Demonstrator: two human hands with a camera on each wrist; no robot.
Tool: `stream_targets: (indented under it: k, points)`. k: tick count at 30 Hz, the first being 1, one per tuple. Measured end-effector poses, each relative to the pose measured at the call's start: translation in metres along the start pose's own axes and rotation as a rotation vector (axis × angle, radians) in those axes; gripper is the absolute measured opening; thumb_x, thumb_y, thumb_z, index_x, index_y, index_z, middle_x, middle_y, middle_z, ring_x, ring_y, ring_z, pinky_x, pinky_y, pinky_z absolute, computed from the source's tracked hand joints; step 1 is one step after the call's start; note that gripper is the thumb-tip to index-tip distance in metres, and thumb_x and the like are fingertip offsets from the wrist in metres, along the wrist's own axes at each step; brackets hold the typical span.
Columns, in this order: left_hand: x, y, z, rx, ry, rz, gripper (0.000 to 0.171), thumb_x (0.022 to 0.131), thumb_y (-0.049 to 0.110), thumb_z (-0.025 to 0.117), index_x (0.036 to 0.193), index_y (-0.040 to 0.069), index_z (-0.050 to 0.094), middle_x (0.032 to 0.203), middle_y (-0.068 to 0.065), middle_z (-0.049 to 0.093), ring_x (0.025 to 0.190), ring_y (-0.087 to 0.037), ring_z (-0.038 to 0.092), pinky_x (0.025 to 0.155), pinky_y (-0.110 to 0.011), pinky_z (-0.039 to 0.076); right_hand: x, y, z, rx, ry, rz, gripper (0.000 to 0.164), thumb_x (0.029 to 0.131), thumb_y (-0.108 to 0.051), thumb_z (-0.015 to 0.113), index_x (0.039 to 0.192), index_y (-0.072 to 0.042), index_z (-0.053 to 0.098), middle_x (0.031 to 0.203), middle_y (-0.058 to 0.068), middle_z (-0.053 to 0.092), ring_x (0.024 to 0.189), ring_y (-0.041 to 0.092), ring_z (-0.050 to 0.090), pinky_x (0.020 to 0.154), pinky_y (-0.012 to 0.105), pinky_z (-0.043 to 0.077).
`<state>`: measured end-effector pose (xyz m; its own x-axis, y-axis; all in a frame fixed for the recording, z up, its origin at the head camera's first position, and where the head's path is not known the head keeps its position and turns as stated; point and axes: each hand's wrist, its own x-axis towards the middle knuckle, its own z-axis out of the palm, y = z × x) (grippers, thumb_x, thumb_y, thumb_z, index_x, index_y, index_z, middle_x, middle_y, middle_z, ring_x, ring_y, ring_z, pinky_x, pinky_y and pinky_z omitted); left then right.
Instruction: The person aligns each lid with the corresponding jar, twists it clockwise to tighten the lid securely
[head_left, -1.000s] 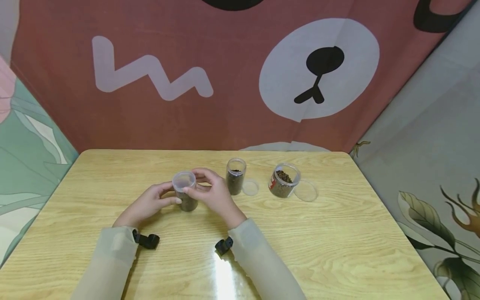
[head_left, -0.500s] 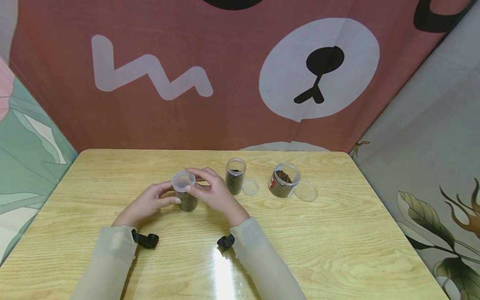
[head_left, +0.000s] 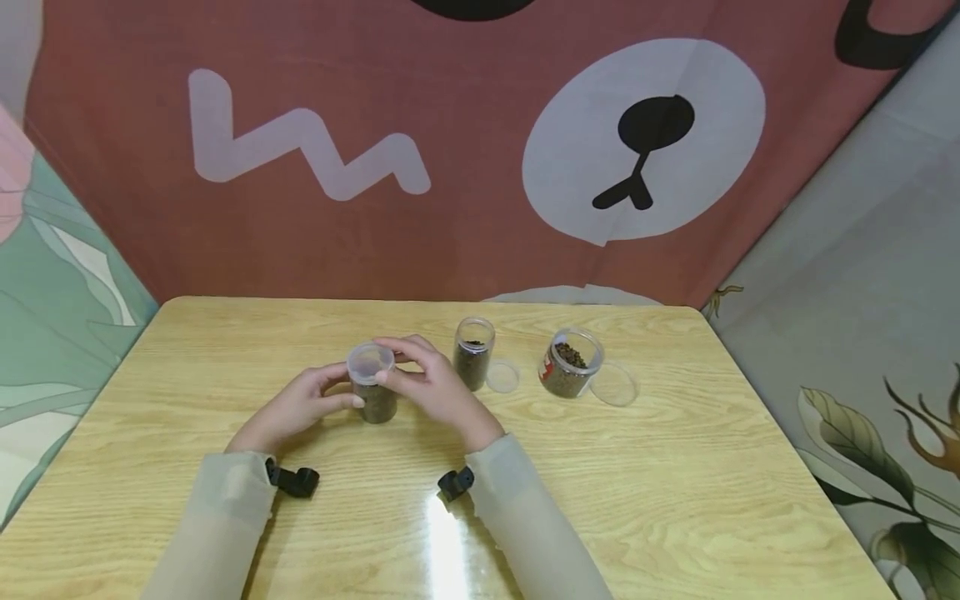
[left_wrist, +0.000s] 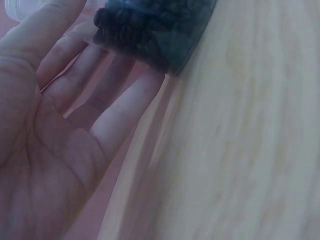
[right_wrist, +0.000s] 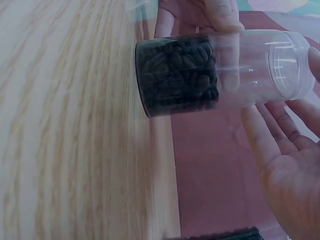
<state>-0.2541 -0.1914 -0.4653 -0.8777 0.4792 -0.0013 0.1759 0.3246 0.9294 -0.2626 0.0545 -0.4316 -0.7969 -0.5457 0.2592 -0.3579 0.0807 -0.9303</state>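
Note:
A clear jar of dark beans, apparently coffee beans, stands upright on the table with a translucent lid on top. My left hand holds the jar's side, its thumb at the near side and fingers behind. The left wrist view shows the left palm beside the bean-filled base. My right hand pinches the lid's rim, thumb at the front and fingers at the back. In the right wrist view the beans fill the lower half of the jar, and the right hand is at the lid end.
Just right of my right hand stands an uncovered jar of dark contents, a round lid beside it. Farther right is a wider open jar of brown bits with a clear lid lying by it. The table's back edge meets a printed cloth.
My right hand has turned slightly round the lid, its thumb shifting a little to the right and its wrist outward. The left hand and the jar stay about where they were.

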Motion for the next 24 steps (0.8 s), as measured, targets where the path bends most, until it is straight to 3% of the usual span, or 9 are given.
stream_targets:
  k: [9, 16, 24]
  points:
    - [0.001, -0.002, 0.001, -0.008, 0.003, -0.012, 0.053, 0.098, 0.031, 0.069, 0.146, 0.012, 0.055, 0.151, -0.009, 0.05, 0.147, -0.038, 0.033, 0.117, -0.068, 0.021, 0.0, -0.001, 0.004, -0.029, 0.061, 0.004, 0.045, 0.098, -0.014, 0.07, 0.141, -0.006, 0.057, 0.129, 0.012, 0.056, 0.124, 0.026, 0.057, 0.1, 0.026, 0.052]
    - [0.001, -0.001, 0.002, -0.011, 0.011, -0.016, 0.052, 0.098, 0.03, 0.07, 0.144, 0.012, 0.057, 0.15, -0.01, 0.052, 0.146, -0.037, 0.034, 0.117, -0.067, 0.02, 0.001, -0.004, 0.01, -0.018, 0.125, 0.012, 0.042, 0.093, -0.014, 0.077, 0.13, -0.003, 0.06, 0.127, 0.013, 0.06, 0.115, 0.033, 0.06, 0.098, 0.028, 0.054]
    - [0.002, 0.001, 0.003, 0.004, 0.013, -0.013, 0.052, 0.097, 0.031, 0.07, 0.144, 0.012, 0.058, 0.15, -0.01, 0.051, 0.146, -0.037, 0.035, 0.117, -0.067, 0.022, 0.002, -0.004, 0.018, -0.13, 0.219, 0.065, 0.047, 0.086, -0.024, 0.084, 0.122, -0.011, 0.057, 0.119, 0.001, 0.062, 0.11, 0.017, 0.06, 0.093, 0.024, 0.055]
